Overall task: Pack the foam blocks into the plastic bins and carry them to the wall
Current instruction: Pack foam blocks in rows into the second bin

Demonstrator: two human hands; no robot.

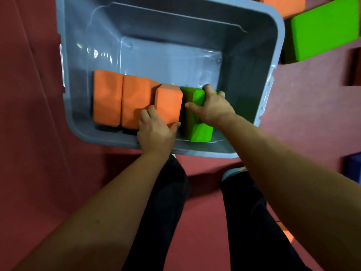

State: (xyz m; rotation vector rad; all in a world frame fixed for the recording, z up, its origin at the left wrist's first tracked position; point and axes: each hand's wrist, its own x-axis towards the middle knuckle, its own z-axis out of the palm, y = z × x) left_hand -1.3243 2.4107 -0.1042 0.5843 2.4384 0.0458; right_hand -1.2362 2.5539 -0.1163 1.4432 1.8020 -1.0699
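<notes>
Grey plastic is forming the bin (pixel 273 55), which is sitting on the dark red floor (pixel 29 114) and taking up the upper middle of the head view. Inside it, a row of foam blocks is standing on edge along the near wall: a first orange block (pixel 107 97) at the left, a second orange block (pixel 134 98) touching it, a third orange block (pixel 169 102) just beside that, and a green block (pixel 201 132) at the right end of the row. The far half of the bin floor is lying bare, and a strip of open room is showing between the green block and the right wall. The left hand (pixel 156 132) is reaching over the near rim and clasping the near end of the third orange block, thumb on its right side and fingers on top. The right hand (pixel 213 108) is clamping the green block, fingers curled over its far top edge and thumb pressed on its left face. The two hands are working just beside each other, each on its own block. Outside the bin, a loose green block (pixel 324 30) and a loose orange block (pixel 283 2) are lying on the floor near the far right corner, and something blue (pixel 354 167) is showing at the right edge. The person's dark trouser legs (pixel 168 202) are standing just short of the near rim.
</notes>
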